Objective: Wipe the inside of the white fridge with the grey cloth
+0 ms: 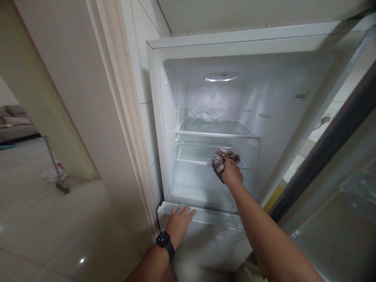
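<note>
Head view: right hand (pixel 232 172) closed around a patterned cloth (pixel 219 159), pressed to the front edge of the lower glass shelf (pixel 188 158) inside the open fridge (pixel 164 129). Left hand (pixel 178 223) flat, fingers spread, holding nothing, on the bottom ledge (pixel 211 219). Wiping apparently midway; upper shelf (pixel 211 131) wet-looking.

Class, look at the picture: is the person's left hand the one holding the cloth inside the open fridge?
No: the right hand grips the cloth inside the fridge, while the left hand rests flat on its lower front edge.

Head camera looks down, close, into the open fridge (pixel 164 129).
</note>
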### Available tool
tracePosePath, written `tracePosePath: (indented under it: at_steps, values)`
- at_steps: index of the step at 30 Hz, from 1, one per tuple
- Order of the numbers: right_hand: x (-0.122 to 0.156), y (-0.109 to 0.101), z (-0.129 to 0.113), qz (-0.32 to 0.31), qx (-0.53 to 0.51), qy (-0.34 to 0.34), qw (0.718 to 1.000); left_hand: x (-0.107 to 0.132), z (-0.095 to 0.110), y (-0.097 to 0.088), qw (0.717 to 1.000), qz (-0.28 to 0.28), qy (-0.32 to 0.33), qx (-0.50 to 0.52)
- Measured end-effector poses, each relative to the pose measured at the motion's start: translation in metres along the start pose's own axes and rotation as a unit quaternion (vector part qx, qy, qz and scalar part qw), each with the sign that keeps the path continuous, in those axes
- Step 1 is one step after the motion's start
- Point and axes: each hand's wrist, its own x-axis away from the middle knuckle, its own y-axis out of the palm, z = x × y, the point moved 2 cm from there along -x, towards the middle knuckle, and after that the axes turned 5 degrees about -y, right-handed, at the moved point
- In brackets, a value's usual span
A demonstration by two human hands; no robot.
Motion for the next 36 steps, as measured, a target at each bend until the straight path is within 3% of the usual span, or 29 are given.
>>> tracePosePath:
  at_steps: [3,6,14,20,22,26,28,29,33,36]
  values:
    - [0.013,0.006,0.010,-0.015,-0.004,0.025,1.000,0.000,0.000,0.000,1.000,-0.003,-0.002,0.001]
    - [0.034,0.015,0.010,-0.036,-0.003,0.006,0.999,0.001,0.000,0.000,1.000,-0.006,-0.001,0.006]
    - [0.103,0.044,0.024,-0.126,0.005,-0.121,0.985,0.002,0.003,-0.004,0.999,0.003,-0.009,0.031]
    - [0.121,0.055,0.026,-0.172,0.011,-0.186,0.967,0.000,0.008,-0.014,0.996,-0.002,-0.034,0.082]
    - [0.122,0.056,0.025,-0.172,0.018,-0.182,0.968,0.003,0.012,-0.016,0.993,0.024,-0.044,0.104]
    - [0.122,0.057,0.025,-0.163,0.029,-0.177,0.970,0.024,0.020,-0.013,0.972,0.129,-0.098,0.168]
    - [0.123,0.059,0.026,-0.157,0.033,-0.176,0.971,0.035,0.020,-0.001,0.944,0.145,-0.144,0.258]
    - [0.123,0.060,0.026,-0.156,0.034,-0.174,0.972,0.039,0.019,0.007,0.920,0.127,-0.176,0.327]
    - [0.124,0.063,0.025,-0.156,0.038,-0.167,0.973,0.041,0.008,0.043,0.760,0.012,-0.329,0.560]
    - [0.124,0.065,0.025,-0.159,0.043,-0.161,0.973,0.032,0.002,0.051,0.678,-0.011,-0.362,0.640]
